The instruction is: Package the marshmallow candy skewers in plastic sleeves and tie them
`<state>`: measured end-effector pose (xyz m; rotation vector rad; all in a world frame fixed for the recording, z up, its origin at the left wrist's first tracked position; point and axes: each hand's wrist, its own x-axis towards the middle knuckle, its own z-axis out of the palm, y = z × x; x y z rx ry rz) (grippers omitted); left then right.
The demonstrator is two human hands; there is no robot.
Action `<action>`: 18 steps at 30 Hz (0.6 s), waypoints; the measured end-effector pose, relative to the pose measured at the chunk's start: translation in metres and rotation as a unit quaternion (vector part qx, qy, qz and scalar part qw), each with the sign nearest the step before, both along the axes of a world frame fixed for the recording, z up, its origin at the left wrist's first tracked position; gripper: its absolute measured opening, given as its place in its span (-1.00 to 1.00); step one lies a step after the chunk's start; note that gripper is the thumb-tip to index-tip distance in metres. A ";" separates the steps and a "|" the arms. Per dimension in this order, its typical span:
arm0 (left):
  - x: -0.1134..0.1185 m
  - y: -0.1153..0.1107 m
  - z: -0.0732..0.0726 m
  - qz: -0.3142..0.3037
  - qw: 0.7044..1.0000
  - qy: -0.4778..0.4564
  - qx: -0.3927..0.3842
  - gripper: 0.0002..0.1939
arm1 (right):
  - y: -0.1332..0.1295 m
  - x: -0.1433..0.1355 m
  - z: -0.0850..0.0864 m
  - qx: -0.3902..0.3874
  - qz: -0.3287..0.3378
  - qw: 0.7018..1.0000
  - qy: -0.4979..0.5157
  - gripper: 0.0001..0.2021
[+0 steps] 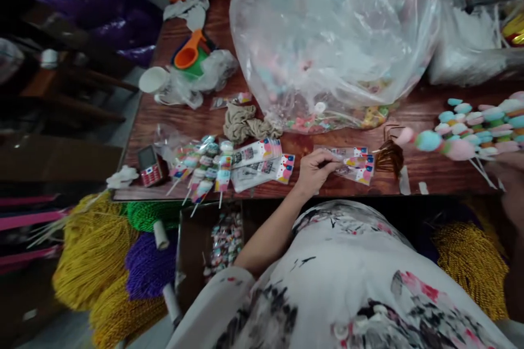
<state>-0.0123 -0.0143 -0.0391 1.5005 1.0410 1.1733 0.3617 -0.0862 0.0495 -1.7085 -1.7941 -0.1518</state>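
Note:
My left hand (316, 170) is at the table's front edge, its thumb and fingers pinched on a clear printed plastic bag (360, 174). More than one such bag seems to lie there, overlapping. At the far right, my right hand (512, 177) is dim, blurred and cut off by the frame edge. It is beside a pile of pastel marshmallow skewers (458, 147) with white sticks; whether its fingers grip one is unclear. Brown twist ties (389, 157) lie between the bags and the skewers. Left of my left hand are further flat printed bags (262, 166) and several bagged skewers (207, 166).
A big clear sack (335, 38) of pastel pieces fills the back of the table. A phone (150, 166), crumpled beige cloth (241, 122) and orange scoop (188, 54) lie at left. Below are an open box (192, 251) of skewers and yellow cord bundles (94, 251).

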 end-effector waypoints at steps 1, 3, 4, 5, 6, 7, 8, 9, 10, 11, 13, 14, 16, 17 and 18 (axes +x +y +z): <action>0.001 0.000 0.000 0.001 1.000 -0.006 -0.003 -0.90 | -0.001 -0.019 0.004 0.002 0.096 0.995 0.005 -0.90; 0.001 -0.001 0.000 0.000 1.000 -0.016 -0.003 -0.91 | -0.001 -0.045 0.008 0.009 0.190 0.982 -0.021 -0.80; 0.001 -0.001 0.001 -0.002 1.000 -0.018 -0.002 -0.92 | 0.001 -0.052 0.007 0.013 0.213 0.976 -0.043 -0.78; 0.001 -0.002 0.001 -0.005 1.000 -0.019 -0.001 -0.92 | 0.002 -0.055 0.006 0.017 0.225 0.972 -0.068 -0.77; 0.001 -0.002 0.000 -0.008 1.000 -0.018 0.001 -0.93 | 0.003 -0.056 0.004 0.022 0.235 0.968 -0.091 -0.78; 0.001 -0.002 0.000 -0.010 1.000 -0.017 0.003 -0.93 | 0.004 -0.054 0.002 0.027 0.241 0.964 -0.108 -0.78; 0.001 -0.002 0.000 -0.012 1.000 -0.014 0.005 -0.93 | 0.005 -0.050 0.000 0.032 0.247 0.961 -0.120 -0.78; 0.002 -0.002 0.000 -0.012 1.000 -0.010 0.006 -0.94 | 0.005 -0.047 -0.002 0.040 0.252 0.958 -0.128 -0.77; 0.002 -0.002 0.000 -0.011 1.000 -0.006 0.008 -0.94 | 0.005 -0.045 -0.003 0.050 0.255 0.956 -0.137 -0.76; 0.003 -0.002 0.000 -0.010 1.000 -0.002 0.009 -0.94 | 0.005 -0.043 -0.003 0.064 0.256 0.954 -0.145 -0.75; 0.003 -0.002 0.000 -0.010 1.000 0.002 0.013 -0.94 | 0.004 -0.043 -0.004 0.095 0.257 0.949 -0.158 -0.73; 0.003 -0.002 0.000 -0.011 1.000 0.002 0.015 -0.94 | 0.004 -0.044 -0.004 0.109 0.258 0.946 -0.162 -0.72; 0.003 -0.001 0.000 -0.013 1.000 0.001 0.020 -0.93 | 0.001 -0.046 -0.005 0.125 0.256 0.945 -0.161 -0.70; 0.002 -0.001 0.000 -0.015 1.000 0.004 0.022 -0.93 | -0.001 -0.046 -0.006 0.127 0.251 0.947 -0.157 -0.70; 0.001 -0.001 0.000 -0.016 1.000 0.009 0.025 -0.92 | -0.003 -0.045 -0.006 0.127 0.240 0.950 -0.156 -0.70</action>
